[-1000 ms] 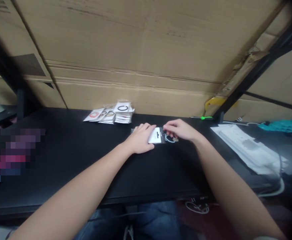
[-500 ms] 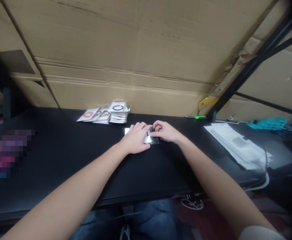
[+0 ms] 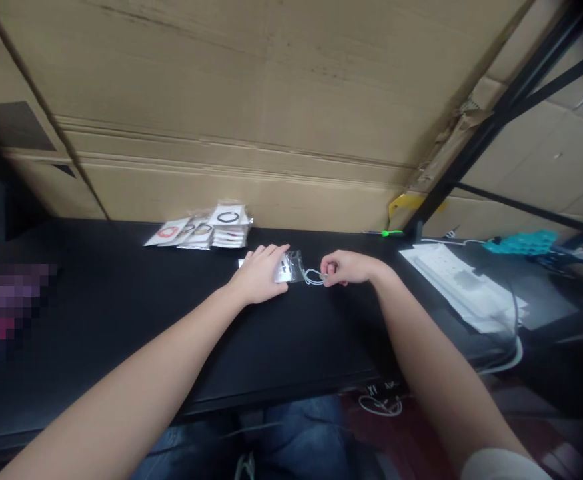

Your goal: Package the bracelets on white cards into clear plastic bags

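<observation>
My left hand (image 3: 260, 273) lies palm down on a small clear plastic packet with a white card (image 3: 291, 267), pressing it against the black table (image 3: 121, 313). Its fingers are stretched over the packet. My right hand (image 3: 347, 268) is just right of the packet, its fingertips pinched on a thin pale blue bracelet or hair band (image 3: 315, 277) that lies between hand and packet mouth.
A heap of similar packets with rings on white cards (image 3: 206, 229) lies at the back of the table. Large cardboard boxes (image 3: 281, 113) stand behind. White papers (image 3: 464, 290), a cable and a teal object (image 3: 518, 243) are at the right, beside a black metal frame.
My right hand has moved right, away from the packet, drawing the pale band out beside it. The left hand stays pressed on the packet. The view has shifted slightly.
</observation>
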Demonstrator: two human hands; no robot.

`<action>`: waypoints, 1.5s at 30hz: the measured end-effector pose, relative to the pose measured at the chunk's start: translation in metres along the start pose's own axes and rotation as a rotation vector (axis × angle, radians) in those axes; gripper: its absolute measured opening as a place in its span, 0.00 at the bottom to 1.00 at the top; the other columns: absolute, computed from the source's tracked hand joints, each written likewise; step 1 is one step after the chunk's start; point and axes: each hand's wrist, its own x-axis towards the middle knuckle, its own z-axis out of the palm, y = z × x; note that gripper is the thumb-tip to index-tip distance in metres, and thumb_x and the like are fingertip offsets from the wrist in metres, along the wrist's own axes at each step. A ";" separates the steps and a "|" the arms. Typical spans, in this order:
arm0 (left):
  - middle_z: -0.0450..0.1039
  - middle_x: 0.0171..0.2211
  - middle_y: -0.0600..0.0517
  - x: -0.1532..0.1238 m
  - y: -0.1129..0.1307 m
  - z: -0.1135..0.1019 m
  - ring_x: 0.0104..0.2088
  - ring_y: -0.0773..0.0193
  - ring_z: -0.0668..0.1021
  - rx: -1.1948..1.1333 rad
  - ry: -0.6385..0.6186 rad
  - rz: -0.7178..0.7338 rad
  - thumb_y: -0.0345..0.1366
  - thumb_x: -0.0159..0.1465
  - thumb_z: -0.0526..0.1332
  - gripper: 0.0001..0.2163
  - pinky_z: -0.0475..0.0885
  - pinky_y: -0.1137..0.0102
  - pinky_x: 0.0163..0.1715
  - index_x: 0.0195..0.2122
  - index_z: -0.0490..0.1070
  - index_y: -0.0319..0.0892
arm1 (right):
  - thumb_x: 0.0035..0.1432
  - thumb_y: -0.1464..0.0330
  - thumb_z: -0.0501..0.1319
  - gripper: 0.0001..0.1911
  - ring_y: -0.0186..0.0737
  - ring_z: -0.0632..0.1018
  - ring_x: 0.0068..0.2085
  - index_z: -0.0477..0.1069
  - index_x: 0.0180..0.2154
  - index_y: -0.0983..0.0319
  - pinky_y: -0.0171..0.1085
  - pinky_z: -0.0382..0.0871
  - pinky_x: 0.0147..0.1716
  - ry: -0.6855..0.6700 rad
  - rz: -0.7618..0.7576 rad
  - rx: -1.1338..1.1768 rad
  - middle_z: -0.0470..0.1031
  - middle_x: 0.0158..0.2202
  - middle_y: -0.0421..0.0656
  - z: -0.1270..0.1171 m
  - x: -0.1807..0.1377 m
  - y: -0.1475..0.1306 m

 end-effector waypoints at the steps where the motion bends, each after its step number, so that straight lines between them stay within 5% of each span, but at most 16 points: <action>1: 0.64 0.54 0.46 0.000 0.000 -0.001 0.51 0.47 0.67 -0.002 0.002 0.015 0.41 0.53 0.60 0.35 0.63 0.53 0.49 0.62 0.53 0.43 | 0.44 0.63 0.68 0.14 0.33 0.72 0.24 0.69 0.32 0.61 0.34 0.67 0.23 0.022 -0.023 0.029 0.72 0.27 0.39 0.001 0.001 -0.002; 14: 0.65 0.52 0.47 -0.001 0.007 -0.004 0.49 0.49 0.67 -0.006 -0.010 0.063 0.40 0.54 0.61 0.32 0.62 0.54 0.48 0.60 0.57 0.44 | 0.46 0.63 0.68 0.14 0.34 0.75 0.30 0.71 0.36 0.61 0.34 0.70 0.28 0.291 -0.175 0.388 0.75 0.30 0.41 -0.009 -0.015 -0.014; 19: 0.65 0.52 0.47 -0.002 0.012 -0.001 0.49 0.48 0.68 -0.028 -0.015 0.039 0.41 0.54 0.62 0.31 0.64 0.54 0.46 0.59 0.58 0.44 | 0.45 0.65 0.69 0.14 0.39 0.78 0.39 0.70 0.35 0.62 0.36 0.72 0.33 0.371 -0.256 0.636 0.76 0.43 0.48 -0.001 -0.007 -0.025; 22: 0.66 0.52 0.46 -0.003 0.013 0.001 0.49 0.48 0.69 -0.060 -0.025 0.013 0.42 0.54 0.62 0.31 0.64 0.54 0.46 0.59 0.58 0.44 | 0.46 0.66 0.69 0.14 0.40 0.78 0.42 0.68 0.34 0.61 0.37 0.72 0.35 0.375 -0.338 0.793 0.73 0.49 0.48 0.003 -0.004 -0.030; 27: 0.64 0.55 0.45 -0.003 0.011 0.003 0.52 0.47 0.67 -0.117 -0.017 -0.038 0.43 0.53 0.63 0.36 0.63 0.53 0.49 0.62 0.53 0.43 | 0.44 0.67 0.69 0.16 0.41 0.78 0.43 0.64 0.33 0.60 0.36 0.71 0.34 0.345 -0.402 0.938 0.76 0.43 0.46 0.005 -0.001 -0.031; 34: 0.65 0.54 0.46 -0.003 0.009 0.001 0.51 0.47 0.68 -0.122 0.004 -0.037 0.41 0.53 0.63 0.35 0.63 0.54 0.48 0.61 0.54 0.45 | 0.43 0.67 0.70 0.16 0.36 0.77 0.26 0.67 0.34 0.62 0.32 0.68 0.23 0.305 -0.337 0.622 0.75 0.24 0.38 0.012 0.002 -0.035; 38: 0.65 0.53 0.47 -0.002 0.009 -0.001 0.50 0.49 0.68 -0.124 0.023 -0.002 0.41 0.53 0.63 0.33 0.64 0.55 0.47 0.60 0.56 0.46 | 0.43 0.67 0.70 0.15 0.34 0.75 0.23 0.72 0.35 0.62 0.34 0.69 0.24 0.241 -0.261 0.414 0.76 0.25 0.40 0.024 0.012 -0.040; 45: 0.66 0.53 0.48 -0.001 0.009 -0.002 0.48 0.50 0.68 -0.098 0.028 0.033 0.40 0.53 0.63 0.30 0.63 0.56 0.47 0.58 0.59 0.47 | 0.42 0.67 0.71 0.18 0.37 0.78 0.31 0.76 0.39 0.61 0.37 0.73 0.35 0.254 -0.288 0.467 0.78 0.32 0.43 0.032 0.022 -0.038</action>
